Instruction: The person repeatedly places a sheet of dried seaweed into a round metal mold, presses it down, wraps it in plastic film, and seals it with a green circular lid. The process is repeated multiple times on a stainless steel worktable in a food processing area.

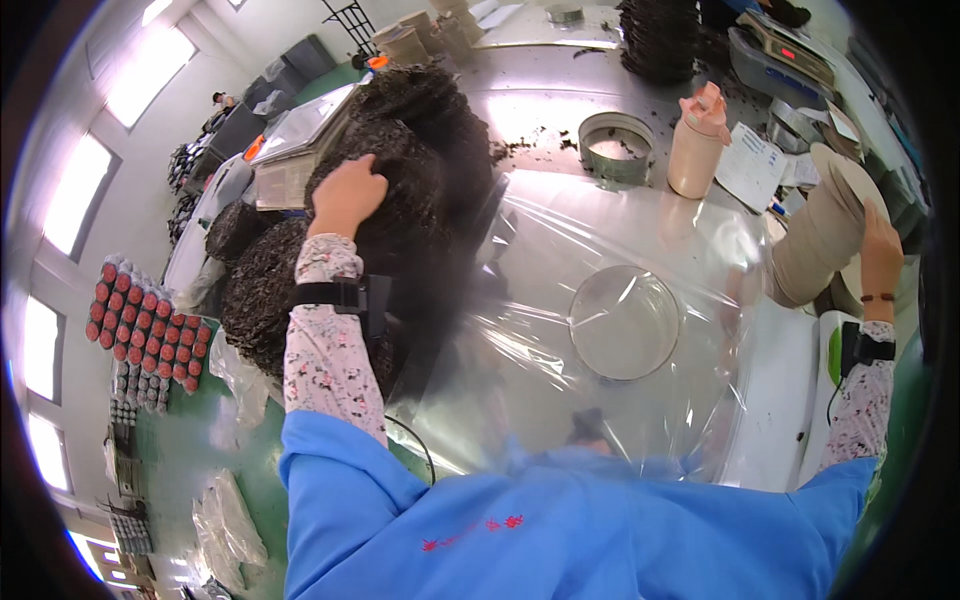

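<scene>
My left hand [349,193] rests on a tall stack of dark, round dried seaweed sheets [424,127], its fingers bent. Whether it pinches a sheet cannot be made out. At the far right, my right hand [879,244] lies with its fingers against the face of a leaning stack of round tan paper discs [817,217]; its thumb is hidden. Between the two hands, clear plastic film [517,277] covers the work surface in front of me. A clear round ring or dish [624,322] shows there, though whether it is above or below the film is unclear.
Beyond the film stand a metal ring [616,146] and a pinkish bottle [697,146], with a written sheet [750,165] beside them. Another dark stack [660,37] and a digital scale [787,52] are farther back. Red-lidded jars [146,319] are piled at left.
</scene>
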Demonstrator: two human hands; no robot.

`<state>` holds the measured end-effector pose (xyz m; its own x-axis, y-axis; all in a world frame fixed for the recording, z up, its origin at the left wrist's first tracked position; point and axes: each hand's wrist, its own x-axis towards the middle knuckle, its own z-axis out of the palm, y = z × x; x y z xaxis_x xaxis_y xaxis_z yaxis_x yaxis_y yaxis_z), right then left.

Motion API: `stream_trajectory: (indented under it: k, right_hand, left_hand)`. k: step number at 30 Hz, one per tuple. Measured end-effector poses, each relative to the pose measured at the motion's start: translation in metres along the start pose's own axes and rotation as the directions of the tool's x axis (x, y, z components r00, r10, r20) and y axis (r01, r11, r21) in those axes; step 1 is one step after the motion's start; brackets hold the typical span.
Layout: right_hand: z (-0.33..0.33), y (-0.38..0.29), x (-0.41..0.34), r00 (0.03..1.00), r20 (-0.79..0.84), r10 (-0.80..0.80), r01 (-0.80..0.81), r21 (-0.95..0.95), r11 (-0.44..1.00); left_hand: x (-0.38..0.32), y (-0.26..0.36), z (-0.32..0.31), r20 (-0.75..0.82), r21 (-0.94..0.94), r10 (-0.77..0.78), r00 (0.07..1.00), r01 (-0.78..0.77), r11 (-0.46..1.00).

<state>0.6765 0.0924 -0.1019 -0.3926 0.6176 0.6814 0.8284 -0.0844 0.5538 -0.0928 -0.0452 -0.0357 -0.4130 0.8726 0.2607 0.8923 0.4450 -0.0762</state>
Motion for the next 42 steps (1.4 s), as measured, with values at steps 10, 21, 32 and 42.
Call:
stream_trajectory:
  k: [10, 21, 32, 42]
  right_hand:
    - [-0.192, -0.301, -0.065, 0.838, -0.391, -0.382, 0.538, 0.712, 0.451]
    - [-0.208, -0.268, -0.053, 0.982, 0.054, -0.179, 0.019, 0.925, 0.38]
    - [-0.192, -0.35, -0.057, 0.567, 0.528, -0.632, 0.257, 0.616, 0.745]
    - [-0.195, -0.361, -0.054, 0.765, 0.264, -0.587, 0.065, 0.876, 0.478]
  left_hand:
    - [-0.025, 0.032, -0.025, -0.636, 0.355, 0.274, 0.722, -0.041, 0.934]
    - [-0.217, 0.223, 0.118, -0.303, -0.219, 0.841, 0.449, -0.891, 0.398]
    - [-0.177, 0.262, 0.17, 0.294, -0.579, 0.829, 0.475, -0.602, 0.55]
    - [-0.223, 0.207, 0.157, -0.381, -0.686, 0.5, 0.778, -0.6, 0.412]
